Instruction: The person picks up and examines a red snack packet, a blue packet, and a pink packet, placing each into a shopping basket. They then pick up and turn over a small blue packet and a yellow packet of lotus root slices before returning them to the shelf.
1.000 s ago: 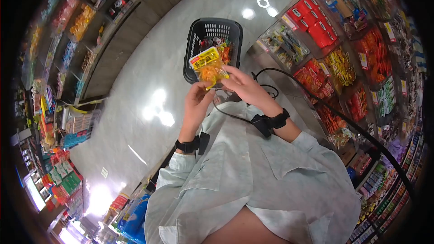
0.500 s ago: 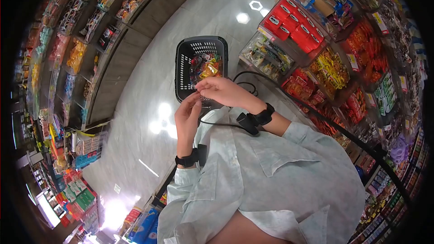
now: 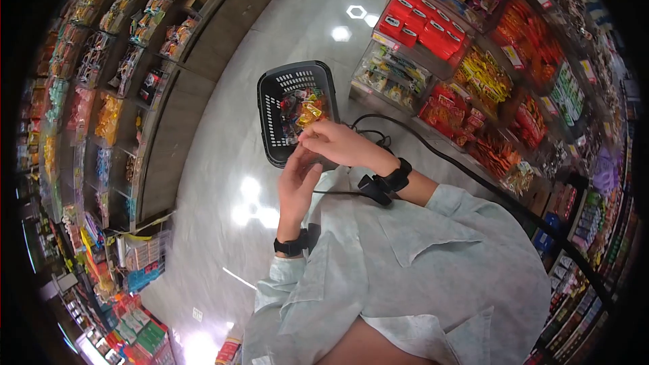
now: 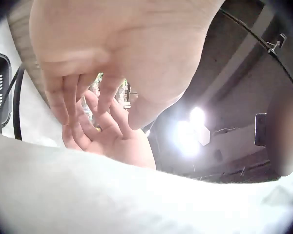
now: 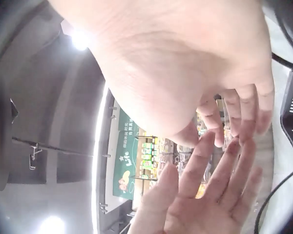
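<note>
My left hand [image 3: 297, 179] and right hand [image 3: 346, 145] meet just above the near end of a dark grey shopping basket [image 3: 262, 101] on the floor. Both are empty, with fingers loosely bent and fingertips close together. In the left wrist view, the fingers of the left hand [image 4: 117, 44] overlap those of the right hand [image 4: 124, 148]. The right wrist view shows the same meeting of fingertips from the other side. Inside the basket lies a pile of small snack packets [image 3: 292, 105], with a shiny yellow-orange packet [image 3: 311, 111] on top. The hands partly cover the basket's near end.
Bins of red boxes [image 3: 426, 23], yellow packets [image 3: 485, 74] and red packets [image 3: 449, 115] stand to the right. Curved shelves of bagged sweets [image 3: 108, 122] line the left. A black cable [image 3: 473, 174] runs across the right side. Grey floor [image 3: 203, 182] lies between.
A second ago both hands held a yellow-labelled snack packet over the basket. It has left the hands, and a yellow-orange packet lies in the basket. The head view has shifted slightly.
</note>
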Motion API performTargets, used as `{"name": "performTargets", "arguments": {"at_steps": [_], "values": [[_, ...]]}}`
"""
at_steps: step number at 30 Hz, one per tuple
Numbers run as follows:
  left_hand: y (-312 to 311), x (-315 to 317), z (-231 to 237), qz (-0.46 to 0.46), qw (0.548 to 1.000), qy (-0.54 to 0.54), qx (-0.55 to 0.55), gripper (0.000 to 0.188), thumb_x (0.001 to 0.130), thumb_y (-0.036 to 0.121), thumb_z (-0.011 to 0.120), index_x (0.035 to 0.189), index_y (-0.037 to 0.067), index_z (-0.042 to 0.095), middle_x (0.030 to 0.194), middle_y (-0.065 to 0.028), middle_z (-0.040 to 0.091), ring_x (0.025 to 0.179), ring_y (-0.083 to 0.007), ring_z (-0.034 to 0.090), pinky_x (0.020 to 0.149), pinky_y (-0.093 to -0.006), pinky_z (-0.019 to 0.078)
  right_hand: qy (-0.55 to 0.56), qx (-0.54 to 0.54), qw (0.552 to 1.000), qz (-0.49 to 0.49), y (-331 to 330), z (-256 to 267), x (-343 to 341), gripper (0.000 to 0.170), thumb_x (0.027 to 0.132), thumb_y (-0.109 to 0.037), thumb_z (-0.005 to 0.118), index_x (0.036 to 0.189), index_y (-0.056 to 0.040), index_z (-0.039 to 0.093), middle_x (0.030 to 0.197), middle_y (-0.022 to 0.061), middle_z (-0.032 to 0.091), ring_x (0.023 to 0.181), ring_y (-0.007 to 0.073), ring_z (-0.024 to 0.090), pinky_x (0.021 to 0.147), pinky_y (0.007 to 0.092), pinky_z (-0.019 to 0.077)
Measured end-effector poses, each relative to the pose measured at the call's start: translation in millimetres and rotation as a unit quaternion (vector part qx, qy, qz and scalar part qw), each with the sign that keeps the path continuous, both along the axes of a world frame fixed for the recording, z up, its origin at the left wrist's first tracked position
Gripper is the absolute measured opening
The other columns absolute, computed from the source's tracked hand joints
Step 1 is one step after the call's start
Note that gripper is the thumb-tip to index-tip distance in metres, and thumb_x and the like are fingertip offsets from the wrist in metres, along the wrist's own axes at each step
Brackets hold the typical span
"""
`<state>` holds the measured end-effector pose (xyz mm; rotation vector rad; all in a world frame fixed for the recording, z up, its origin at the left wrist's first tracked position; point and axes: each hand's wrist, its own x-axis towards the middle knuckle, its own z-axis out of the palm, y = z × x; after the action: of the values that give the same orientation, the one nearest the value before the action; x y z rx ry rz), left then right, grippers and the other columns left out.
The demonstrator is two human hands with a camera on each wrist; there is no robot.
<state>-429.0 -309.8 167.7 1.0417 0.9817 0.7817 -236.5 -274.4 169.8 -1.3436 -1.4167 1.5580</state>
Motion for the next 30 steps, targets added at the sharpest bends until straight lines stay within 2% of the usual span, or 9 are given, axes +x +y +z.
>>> {"name": "performTargets", "arguments": {"at_steps": [5, 8, 12, 16, 21, 25, 28, 29, 30], "values": [[-28.2, -24.1, -11.4, -0.044, 0.995, -0.070, -0.054, 0.052, 0.101, 0.004, 0.061, 0.151, -0.003, 0.046, 0.140, -0.0135, 0.060, 0.130, -0.0228, 0.059, 0.111, -0.0376, 0.0472, -0.171, 0.068, 0.983, 0.003, -41.9, -17.9, -26.9, 0.034, 0.105, -0.034, 0.059, 0.120, -0.0049, 0.068, 0.107, 0.0163, 0.070, 0.099, 0.0315, 0.068, 0.091, 0.0408, 0.0530], [-41.5, -29.0, -19.3, -0.088, 0.987, -0.107, -0.086, 0.047, 0.103, 0.007, 0.059, 0.148, -0.003, 0.048, 0.144, -0.0120, 0.058, 0.134, -0.0231, 0.056, 0.113, -0.0398, 0.0457, -0.211, 0.039, 0.977, -0.025, -78.6, -10.7, -35.3, 0.034, 0.105, -0.035, 0.057, 0.118, -0.0049, 0.068, 0.112, 0.0195, 0.067, 0.102, 0.0344, 0.066, 0.093, 0.0425, 0.0517], [-58.0, -23.4, -23.0, -0.155, 0.976, -0.120, -0.098, 0.047, 0.104, 0.008, 0.060, 0.148, -0.002, 0.048, 0.148, -0.0111, 0.056, 0.137, -0.0224, 0.054, 0.116, -0.0403, 0.0442, -0.224, -0.003, 0.973, -0.054, -113.5, -15.8, -22.8, 0.038, 0.105, -0.037, 0.057, 0.117, -0.0029, 0.068, 0.115, 0.0210, 0.066, 0.110, 0.0351, 0.064, 0.096, 0.0435, 0.0503], [-63.2, -11.7, -20.5, -0.232, 0.964, -0.108, -0.075, 0.049, 0.105, 0.008, 0.060, 0.151, 0.000, 0.047, 0.149, -0.0112, 0.055, 0.139, -0.0223, 0.052, 0.117, -0.0403, 0.0428, -0.214, 0.012, 0.973, -0.090, -137.0, -7.9, -6.2, 0.039, 0.104, -0.038, 0.059, 0.117, -0.0021, 0.068, 0.115, 0.0210, 0.066, 0.110, 0.0368, 0.064, 0.096, 0.0444, 0.0504], [-85.6, 27.2, -15.2, -0.265, 0.959, -0.080, -0.064, 0.052, 0.105, 0.009, 0.060, 0.154, 0.000, 0.044, 0.152, -0.0121, 0.052, 0.142, -0.0238, 0.051, 0.117, -0.0397, 0.0427, -0.233, -0.016, 0.964, -0.129, -170.3, 3.1, 27.5, 0.040, 0.104, -0.040, 0.060, 0.116, -0.0024, 0.068, 0.114, 0.0211, 0.067, 0.109, 0.0381, 0.064, 0.094, 0.0443, 0.0506], [-120.3, 84.9, -20.5, -0.290, 0.953, -0.060, -0.071, 0.056, 0.100, 0.004, 0.066, 0.153, 0.004, 0.046, 0.159, -0.0160, 0.046, 0.141, -0.0238, 0.052, 0.112, -0.0387, 0.0463, -0.219, 0.004, 0.965, -0.143, -216.6, 5.6, 88.2, 0.037, 0.103, -0.037, 0.063, 0.117, -0.0033, 0.067, 0.103, 0.0158, 0.071, 0.097, 0.0308, 0.069, 0.085, 0.0405, 0.0535], [-153.7, 136.3, -11.1, -0.312, 0.940, 0.085, 0.106, 0.057, 0.098, 0.005, 0.069, 0.152, 0.009, 0.050, 0.166, -0.0195, 0.037, 0.142, -0.0234, 0.052, 0.107, -0.0380, 0.0510, -0.129, -0.010, 0.980, -0.152, -263.7, 16.2, 145.8, 0.032, 0.103, -0.031, 0.065, 0.120, -0.0043, 0.066, 0.096, 0.0117, 0.073, 0.088, 0.0243, 0.071, 0.078, 0.0373, 0.0550], [-162.5, 152.6, -12.0, -0.303, 0.948, 0.064, 0.073, 0.054, 0.096, 0.005, 0.073, 0.147, 0.011, 0.056, 0.169, -0.0219, 0.029, 0.141, -0.0236, 0.053, 0.103, -0.0368, 0.0538, -0.113, 0.006, 0.981, -0.157, -281.9, 14.0, 163.9, 0.031, 0.103, -0.029, 0.065, 0.122, -0.0047, 0.066, 0.095, 0.0106, 0.073, 0.085, 0.0225, 0.071, 0.077, 0.0363, 0.0552], [-165.9, 167.9, -17.5, -0.317, 0.943, 0.058, 0.082, 0.053, 0.096, 0.005, 0.073, 0.146, 0.010, 0.057, 0.169, -0.0217, 0.030, 0.141, -0.0238, 0.052, 0.103, -0.0367, 0.0538, -0.096, 0.020, 0.982, -0.162, -300.0, 10.8, 180.8, 0.030, 0.102, -0.026, 0.066, 0.123, -0.0051, 0.066, 0.094, 0.0095, 0.074, 0.083, 0.0206, 0.071, 0.076, 0.0352, 0.0555]]}}
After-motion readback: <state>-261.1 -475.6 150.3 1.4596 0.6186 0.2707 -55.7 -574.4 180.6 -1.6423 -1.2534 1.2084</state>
